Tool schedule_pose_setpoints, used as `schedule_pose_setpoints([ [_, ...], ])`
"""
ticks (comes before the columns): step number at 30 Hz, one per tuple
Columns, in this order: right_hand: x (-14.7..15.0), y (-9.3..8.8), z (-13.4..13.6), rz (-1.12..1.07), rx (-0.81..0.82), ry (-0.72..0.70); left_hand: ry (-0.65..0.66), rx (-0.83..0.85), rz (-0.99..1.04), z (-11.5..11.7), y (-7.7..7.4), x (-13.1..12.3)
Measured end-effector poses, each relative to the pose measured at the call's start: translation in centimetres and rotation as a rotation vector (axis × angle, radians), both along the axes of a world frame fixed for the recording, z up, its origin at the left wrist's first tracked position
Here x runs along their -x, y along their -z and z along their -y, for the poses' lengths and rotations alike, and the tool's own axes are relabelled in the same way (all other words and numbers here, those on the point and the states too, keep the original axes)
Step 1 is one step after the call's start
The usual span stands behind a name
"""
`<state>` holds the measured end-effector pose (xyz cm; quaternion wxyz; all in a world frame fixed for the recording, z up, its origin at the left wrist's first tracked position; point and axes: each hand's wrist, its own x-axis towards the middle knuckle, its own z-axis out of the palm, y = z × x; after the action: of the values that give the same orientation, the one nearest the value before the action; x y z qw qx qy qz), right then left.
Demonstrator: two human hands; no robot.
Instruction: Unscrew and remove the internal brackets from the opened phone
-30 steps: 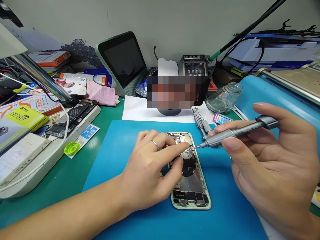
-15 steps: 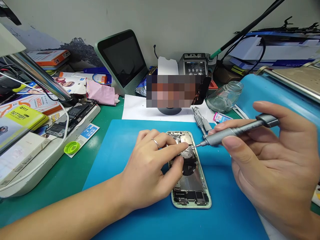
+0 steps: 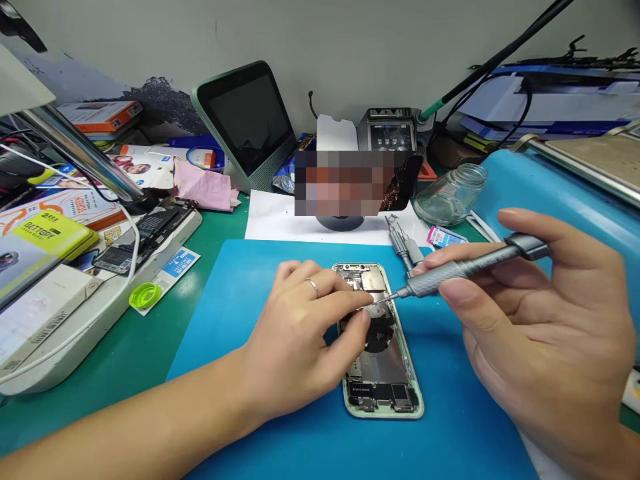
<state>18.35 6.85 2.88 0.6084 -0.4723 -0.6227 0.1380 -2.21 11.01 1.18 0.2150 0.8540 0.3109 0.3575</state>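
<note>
An opened phone (image 3: 385,367) with a pale green frame lies on the blue mat, its inner parts showing. My left hand (image 3: 305,327), wearing a ring, reaches over its upper half from the left. The index finger and thumb close in a pinch by the screwdriver's tip; anything tiny between them is hidden. My right hand (image 3: 545,333) grips a grey precision screwdriver (image 3: 440,277), with the thumb on its knurled barrel and the index finger at its end cap. The screwdriver slants down to the left, its tip at the left fingertips above the phone.
Behind the phone lie more screwdrivers (image 3: 400,243) and a glass jar (image 3: 453,193). A tablet-like screen (image 3: 245,120) stands at the back. On the left are another opened phone (image 3: 150,230), boxes (image 3: 45,240) and a green cap (image 3: 145,295). The blue mat (image 3: 225,300) spans the middle.
My right hand has shifted slightly left and down, bringing the screwdriver's tip closer in between the left index finger and thumb. The left hand has hardly moved.
</note>
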Motion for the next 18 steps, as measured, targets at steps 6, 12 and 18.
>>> schedule_pose_setpoints([
  [6,0.01,0.1,0.02,-0.004,0.016,-0.003,0.001,0.008,0.007,-0.01,0.01,-0.04],
  [12,0.15,0.0,0.03,-0.01,0.022,-0.029,0.01,0.005,0.008,-0.09,-0.01,0.01],
  [18,0.24,-0.12,0.11,0.001,0.032,-0.021,0.015,0.013,0.009,-0.04,-0.08,-0.01],
])
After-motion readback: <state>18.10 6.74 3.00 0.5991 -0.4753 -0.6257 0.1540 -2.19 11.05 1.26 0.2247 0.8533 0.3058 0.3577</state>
